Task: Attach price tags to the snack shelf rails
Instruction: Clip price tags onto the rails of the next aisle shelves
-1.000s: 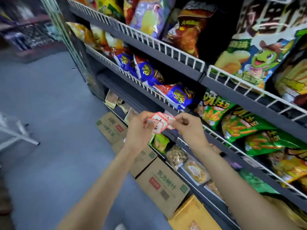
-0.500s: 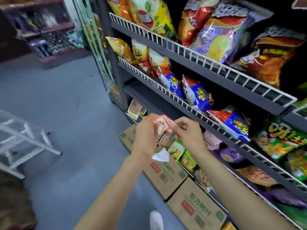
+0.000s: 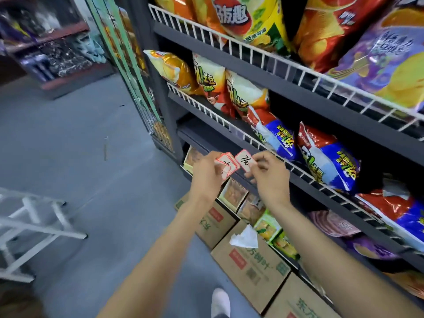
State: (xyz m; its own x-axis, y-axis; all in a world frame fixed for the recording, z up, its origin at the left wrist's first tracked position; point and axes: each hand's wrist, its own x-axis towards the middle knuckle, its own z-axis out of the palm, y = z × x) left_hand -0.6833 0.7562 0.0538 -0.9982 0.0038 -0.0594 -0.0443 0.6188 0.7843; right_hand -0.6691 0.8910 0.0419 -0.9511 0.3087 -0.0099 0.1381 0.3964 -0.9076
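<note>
My left hand (image 3: 207, 176) grips a small stack of red-bordered white price tags (image 3: 226, 165) in front of the dark snack shelf. Beside it, my right hand (image 3: 269, 175) pinches a single price tag (image 3: 245, 160) with a handwritten number, held apart from the stack. Both hands hover just before the grey shelf rail (image 3: 305, 184) under the white wire fence, below red-and-blue chip bags (image 3: 328, 157). The single tag sits close to the rail; whether it touches is unclear.
Snack bags fill the upper shelves (image 3: 286, 83). Brown cardboard boxes (image 3: 254, 260) stand on the floor against the shelf, with a crumpled white paper scrap (image 3: 244, 237) above one of them. A white ladder (image 3: 29, 223) lies at left on the grey floor (image 3: 80, 145). My white shoe (image 3: 220, 301) shows below.
The view has shifted left along the shelf. My right hand has pulled one tag away from the stack in my left hand. A white paper scrap now appears below the hands.
</note>
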